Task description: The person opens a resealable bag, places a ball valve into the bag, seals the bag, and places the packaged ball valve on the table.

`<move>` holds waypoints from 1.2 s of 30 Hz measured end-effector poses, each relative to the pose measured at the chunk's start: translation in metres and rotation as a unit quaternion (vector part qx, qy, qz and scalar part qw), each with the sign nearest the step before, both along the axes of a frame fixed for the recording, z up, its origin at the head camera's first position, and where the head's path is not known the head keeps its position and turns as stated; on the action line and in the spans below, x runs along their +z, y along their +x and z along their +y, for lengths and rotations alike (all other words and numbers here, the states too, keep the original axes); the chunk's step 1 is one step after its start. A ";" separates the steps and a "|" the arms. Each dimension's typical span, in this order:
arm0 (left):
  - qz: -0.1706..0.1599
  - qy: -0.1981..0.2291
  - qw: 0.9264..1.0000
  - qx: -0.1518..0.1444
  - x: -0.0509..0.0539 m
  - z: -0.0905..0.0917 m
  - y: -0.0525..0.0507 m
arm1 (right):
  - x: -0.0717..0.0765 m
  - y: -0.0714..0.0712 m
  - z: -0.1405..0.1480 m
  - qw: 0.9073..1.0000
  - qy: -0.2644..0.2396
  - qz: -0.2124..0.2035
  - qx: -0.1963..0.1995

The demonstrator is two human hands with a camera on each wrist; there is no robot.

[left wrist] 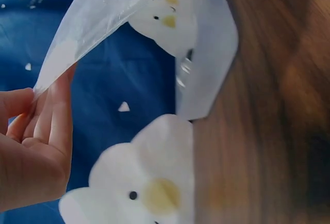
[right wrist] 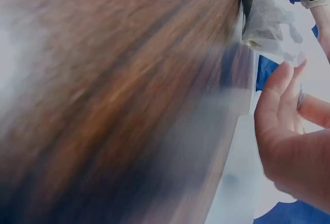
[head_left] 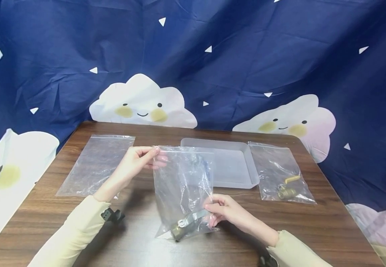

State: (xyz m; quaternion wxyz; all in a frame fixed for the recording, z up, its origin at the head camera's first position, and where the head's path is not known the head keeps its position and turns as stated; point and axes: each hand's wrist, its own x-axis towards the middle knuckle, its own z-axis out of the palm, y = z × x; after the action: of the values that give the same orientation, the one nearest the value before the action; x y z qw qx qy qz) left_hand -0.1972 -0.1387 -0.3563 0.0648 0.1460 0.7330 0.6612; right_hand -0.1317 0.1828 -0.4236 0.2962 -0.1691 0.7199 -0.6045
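A clear zip bag [head_left: 176, 181] is held upright above the table, a brass ball valve [head_left: 178, 230] with a silver lever lying at its bottom. My left hand [head_left: 140, 158] pinches the bag's top left corner between thumb and fingers; the left wrist view shows the film [left wrist: 67, 53] stretching away from that pinch. Lower down, my right hand [head_left: 225, 212] pinches the bag's right side at the tip of the valve's lever. Whether the lever itself is between those fingers is hard to tell through the film. In the right wrist view the bagged valve [right wrist: 265, 22] appears beyond the fingertips.
Behind the held bag stands a shallow translucent tray [head_left: 253, 171]. At the right lies another zip bag [head_left: 273, 161], containing a valve with a yellow lever [head_left: 287, 191]. A flat zip bag [head_left: 96, 159] is at the left on the wooden table [head_left: 296, 230]. A blue curtain [head_left: 193, 55] hangs behind.
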 end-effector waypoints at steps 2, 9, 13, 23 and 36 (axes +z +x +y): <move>-0.009 -0.003 1.000 0.001 -0.005 -0.001 -0.004 | 0.000 -0.001 -0.002 1.000 0.003 -0.028 -0.010; -0.048 0.000 0.999 0.023 -0.019 -0.003 -0.015 | -0.001 -0.002 -0.002 0.998 0.012 -0.044 -0.032; -0.062 0.005 0.998 0.031 -0.023 -0.003 -0.020 | 0.000 -0.004 -0.006 0.996 0.015 -0.072 -0.050; -0.083 0.020 0.996 0.038 -0.033 -0.008 -0.029 | 0.005 -0.014 -0.007 0.992 -0.018 -0.125 -0.026; -0.085 0.022 0.995 0.044 -0.038 -0.015 -0.032 | -0.006 -0.014 -0.014 0.996 0.032 0.009 -0.077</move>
State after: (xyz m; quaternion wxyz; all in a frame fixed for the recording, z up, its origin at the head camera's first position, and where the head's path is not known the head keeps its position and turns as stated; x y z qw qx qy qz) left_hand -0.2296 -0.1534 -0.3940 0.0949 0.0585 0.7161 0.6891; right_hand -0.1458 0.1685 -0.4299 0.2476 -0.1091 0.7520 -0.6010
